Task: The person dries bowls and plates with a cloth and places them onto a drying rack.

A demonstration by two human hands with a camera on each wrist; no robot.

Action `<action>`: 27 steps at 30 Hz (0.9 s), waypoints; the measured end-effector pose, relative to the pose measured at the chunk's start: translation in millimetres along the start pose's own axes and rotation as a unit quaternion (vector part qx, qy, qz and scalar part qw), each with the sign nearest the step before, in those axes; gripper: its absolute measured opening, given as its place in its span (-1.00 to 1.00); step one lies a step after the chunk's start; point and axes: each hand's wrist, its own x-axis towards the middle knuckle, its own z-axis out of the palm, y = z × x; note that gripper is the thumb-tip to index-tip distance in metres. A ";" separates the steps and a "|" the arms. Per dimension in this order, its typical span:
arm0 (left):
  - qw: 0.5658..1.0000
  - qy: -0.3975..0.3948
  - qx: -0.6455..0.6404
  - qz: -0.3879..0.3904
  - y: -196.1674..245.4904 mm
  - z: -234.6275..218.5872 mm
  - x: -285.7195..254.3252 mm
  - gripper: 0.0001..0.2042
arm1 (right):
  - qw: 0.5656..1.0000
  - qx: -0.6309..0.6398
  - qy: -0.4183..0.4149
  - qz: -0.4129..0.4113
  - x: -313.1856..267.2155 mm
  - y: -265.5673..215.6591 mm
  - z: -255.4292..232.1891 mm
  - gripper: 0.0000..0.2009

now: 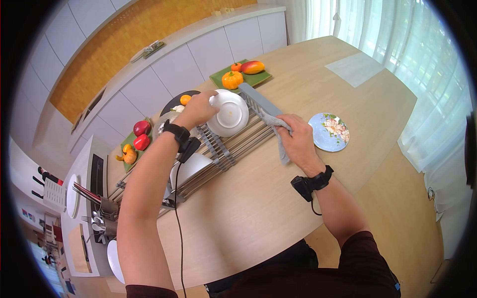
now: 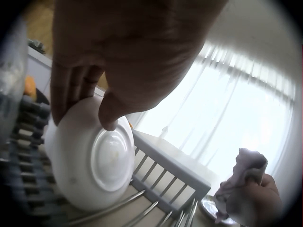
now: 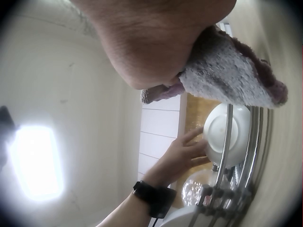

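My left hand [image 1: 199,108] pinches the upper rim of a white plate [image 1: 230,115]. In the left wrist view, the thumb lies on the plate's ringed underside and the fingers go behind it. The plate stands on edge in a metal dish rack [image 1: 263,101] with grey end frames and dividers. My right hand [image 1: 298,140] grips a grey cloth [image 3: 227,71] beside the rack's right end, and part of the cloth hangs down below the fingers. Just right of that hand lies a blue round plate [image 1: 329,132] with a flower pattern.
Another white dish [image 1: 191,166] sits in the rack under my left forearm. Behind the rack are a green tray [image 1: 256,78] with a pumpkin and other produce, and a dark round plate [image 1: 171,103]. Cutlery holders [image 1: 107,208] stand at the left. A cable [image 1: 179,223] trails from my left wrist.
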 end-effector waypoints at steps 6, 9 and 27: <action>0.998 0.011 0.058 -0.001 3.2 6.8 -2.2 -0.34 | 1.000 -0.002 -0.001 0.002 -0.1 -1.1 -0.1 -0.79; 0.996 0.018 0.087 -0.005 4.8 9.9 -3.7 -0.36 | 1.000 -0.002 -0.002 0.005 -0.5 -0.3 -0.5 -0.79; 0.993 0.034 0.108 -0.026 -0.4 16.8 4.0 -0.43 | 0.999 0.010 0.007 0.034 -0.7 2.8 -0.1 -0.80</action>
